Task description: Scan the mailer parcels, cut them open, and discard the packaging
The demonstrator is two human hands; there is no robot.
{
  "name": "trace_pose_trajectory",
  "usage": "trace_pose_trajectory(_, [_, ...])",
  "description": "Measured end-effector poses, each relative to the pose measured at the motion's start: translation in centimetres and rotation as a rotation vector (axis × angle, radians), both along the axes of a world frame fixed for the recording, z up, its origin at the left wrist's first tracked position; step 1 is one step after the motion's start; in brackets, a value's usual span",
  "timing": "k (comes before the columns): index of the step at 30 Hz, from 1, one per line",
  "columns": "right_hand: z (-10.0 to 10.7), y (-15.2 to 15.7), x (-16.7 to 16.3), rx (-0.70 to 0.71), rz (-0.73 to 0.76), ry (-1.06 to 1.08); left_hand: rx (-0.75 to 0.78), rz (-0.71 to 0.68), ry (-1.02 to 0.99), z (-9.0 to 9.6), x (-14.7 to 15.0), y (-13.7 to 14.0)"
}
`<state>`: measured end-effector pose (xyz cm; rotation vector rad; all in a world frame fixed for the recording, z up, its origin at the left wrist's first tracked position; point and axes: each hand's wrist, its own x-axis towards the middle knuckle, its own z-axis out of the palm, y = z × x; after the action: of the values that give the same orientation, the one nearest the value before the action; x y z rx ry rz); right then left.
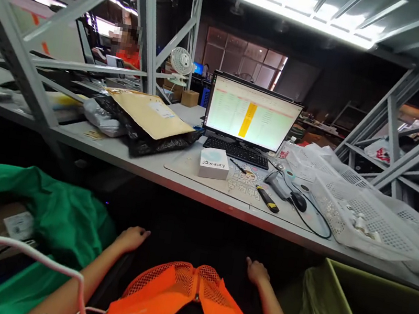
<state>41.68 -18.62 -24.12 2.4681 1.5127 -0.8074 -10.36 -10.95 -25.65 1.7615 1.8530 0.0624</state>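
My left hand (133, 239) rests low at my left side, below the table edge, close to the green cloth or sack (66, 208). Its thumb points away from the other fingers, and I see nothing in it. At my right side lies my right hand (257, 272), also loosely open and holding nothing visible. The far fingers of both hands fade into the dark. On the table ahead, apart from my hands, a small white box (214, 164) marked "beaury" sits beside a pen (238, 166), a black-and-yellow utility knife (267, 199) and a grey handheld scanner (278, 185).
A monitor (252, 112), keyboard (237, 152) and mouse (298, 201) stand behind. Padded mailers (148, 115) lie left, white plastic baskets (366, 219) right. An olive bin (334, 299) flanks me; a white cable (31, 252) crosses lower left. Metal posts frame the table. A person (128, 54) is beyond.
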Motion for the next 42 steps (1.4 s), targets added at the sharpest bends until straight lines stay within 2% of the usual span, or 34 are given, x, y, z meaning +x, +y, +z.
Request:
trace_pose_trajectory(9, [0.3, -0.2, -0.4, 0.027, -0.002, -0.004, 0.035, -0.001, -0.005, 0.4, 0.0, -0.1])
trace_pose_trajectory(17, [-1.0, 0.3, 0.0, 0.097, -0.019, -0.005, 0.074, 0.036, -0.099, -0.6, -0.6, 0.1])
trace_pose_trajectory(19, [-1.3, 0.4, 0.0, 0.106, -0.025, 0.003, 0.123, 0.026, -0.159, 0.1, 0.0, 0.9])
trace_pose_trajectory(20, [-1.4, 0.5, 0.0, 0.109, -0.029, 0.005, 0.166, 0.020, -0.195, 1.0, 0.6, 1.4])
trace_pose_trajectory(22, [-1.7, 0.6, -0.1, 0.102, -0.039, 0.007, 0.286, -0.016, -0.284, 4.0, 2.4, 2.7])
trace_pose_trajectory(26, [-1.5, 1.0, 0.0, 0.028, -0.031, 0.004, 0.609, -0.167, -0.513, 13.1, 6.9, 6.1])
trace_pose_trajectory(28, [0.4, 1.5, 0.3, 0.033, 0.025, 0.025, 0.806, -0.146, -0.548, 17.3, 8.7, 8.7])
trace_pose_trajectory(29, [2.1, 1.9, 0.3, 0.069, 0.088, 0.082, 0.891, -0.122, -0.556, 18.9, 9.5, 10.3])
trace_pose_trajectory(31, [7.0, 3.5, 0.1, 0.210, 0.272, 0.320, 1.023, -0.085, -0.567, 20.8, 10.8, 13.6])
trace_pose_trajectory(32, [9.9, 4.6, -0.2, 0.292, 0.367, 0.489, 1.032, -0.076, -0.558, 21.1, 11.4, 15.2])
trace_pose_trajectory(34, [15.7, 7.6, -1.1, 0.445, 0.472, 0.740, 0.923, -0.064, -0.514, 20.7, 12.6, 17.8])
trace_pose_trajectory(36, [20.5, 11.2, -2.1, 0.640, 0.497, 0.706, 0.749, -0.074, -0.474, 19.5, 13.5, 19.3])
trace_pose_trajectory(37, [22.2, 13.2, -2.4, 0.728, 0.475, 0.657, 0.680, -0.086, -0.469, 18.8, 13.8, 19.6])
trace_pose_trajectory(39, [24.1, 17.2, -2.5, 0.849, 0.410, 0.534, 0.600, -0.116, -0.494, 17.9, 14.1, 19.5])
trace_pose_trajectory(42, [24.3, 22.0, -1.1, 0.930, 0.297, 0.270, 0.575, -0.142, -0.577, 17.4, 13.7, 18.7])
